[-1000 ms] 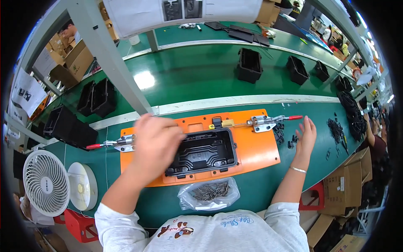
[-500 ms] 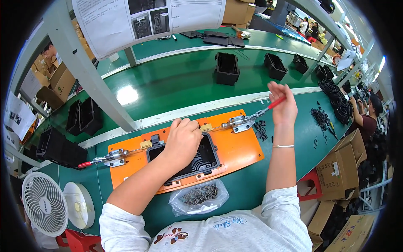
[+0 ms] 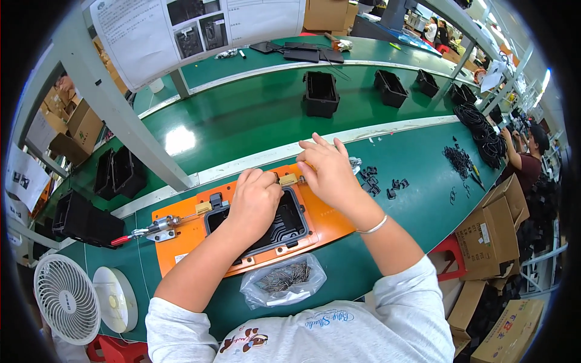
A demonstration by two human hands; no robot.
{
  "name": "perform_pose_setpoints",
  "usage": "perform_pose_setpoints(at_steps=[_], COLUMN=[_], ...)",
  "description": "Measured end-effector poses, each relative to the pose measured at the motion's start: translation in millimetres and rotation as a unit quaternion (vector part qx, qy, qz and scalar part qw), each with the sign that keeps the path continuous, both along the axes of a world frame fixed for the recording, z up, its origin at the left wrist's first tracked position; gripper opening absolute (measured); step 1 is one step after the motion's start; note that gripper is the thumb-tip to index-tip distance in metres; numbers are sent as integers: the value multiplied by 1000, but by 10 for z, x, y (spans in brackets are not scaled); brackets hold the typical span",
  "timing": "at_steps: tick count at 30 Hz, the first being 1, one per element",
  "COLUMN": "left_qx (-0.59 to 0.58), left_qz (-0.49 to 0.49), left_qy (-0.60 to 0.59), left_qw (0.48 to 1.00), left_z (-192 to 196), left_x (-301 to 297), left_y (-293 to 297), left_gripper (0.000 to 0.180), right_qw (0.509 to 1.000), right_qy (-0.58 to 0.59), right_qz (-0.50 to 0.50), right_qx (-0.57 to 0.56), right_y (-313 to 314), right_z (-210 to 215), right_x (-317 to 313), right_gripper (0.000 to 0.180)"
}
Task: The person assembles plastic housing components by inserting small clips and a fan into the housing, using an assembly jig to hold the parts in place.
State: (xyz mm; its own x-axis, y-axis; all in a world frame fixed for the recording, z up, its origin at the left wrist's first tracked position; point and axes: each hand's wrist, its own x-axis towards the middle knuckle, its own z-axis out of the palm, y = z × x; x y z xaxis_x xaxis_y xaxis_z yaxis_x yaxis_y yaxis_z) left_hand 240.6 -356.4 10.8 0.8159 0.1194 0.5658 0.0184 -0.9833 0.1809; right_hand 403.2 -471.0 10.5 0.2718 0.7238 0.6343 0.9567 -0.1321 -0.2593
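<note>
An orange plate (image 3: 330, 220) is laid on the green bench (image 3: 417, 172), and an open-topped black box (image 3: 289, 224) is seated in its middle. The box's far rim is partly covered by the left hand (image 3: 257, 201), whose fingers are curled downward; whether anything is gripped by them cannot be told. The right hand (image 3: 327, 166) is held over the plate's right end, opened, with fingers parted and loosely bent; whether anything beneath is touched cannot be told. A red-handled toggle clamp (image 3: 160, 227) is mounted at the plate's left end. Just off its near edge, a clear bag (image 3: 249, 294) is filled with slim metal pieces (image 3: 284, 277). To the plate's right, small black parts (image 3: 369, 178) are scattered; beyond its far edge, another black box (image 3: 321, 104) is stood; well to its left, a white fan (image 3: 54, 296) is placed.
</note>
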Motion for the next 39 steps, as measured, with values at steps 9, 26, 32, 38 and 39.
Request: perform_pose_setpoints(at_steps=[9,26,32,38,39], left_qx=[-100,-242,-261,-232,-237], left_qz=[154,204,186,194,198], left_qy=[-17,51,0,1,3], left_qw=[983,947,947,953,951], left_z=[396,637,576,489,464], left_x=[-773,-1468,-1398,-1324,-1318], left_y=[94,82,43,111,116], left_gripper=[24,33,35,33,33], right_qw=[936,952,952,949,949], right_qy=[9,275,251,225,223], right_qz=[-304,62,174,218,224], right_qx=[179,-124,-8,20,10], right_y=[-725,-464,-651,-574,-565], right_z=[351,752,1098,1058,1055], right_x=[1012,-616,-996,-1049,-1039], right_gripper=[29,27,39,38,37])
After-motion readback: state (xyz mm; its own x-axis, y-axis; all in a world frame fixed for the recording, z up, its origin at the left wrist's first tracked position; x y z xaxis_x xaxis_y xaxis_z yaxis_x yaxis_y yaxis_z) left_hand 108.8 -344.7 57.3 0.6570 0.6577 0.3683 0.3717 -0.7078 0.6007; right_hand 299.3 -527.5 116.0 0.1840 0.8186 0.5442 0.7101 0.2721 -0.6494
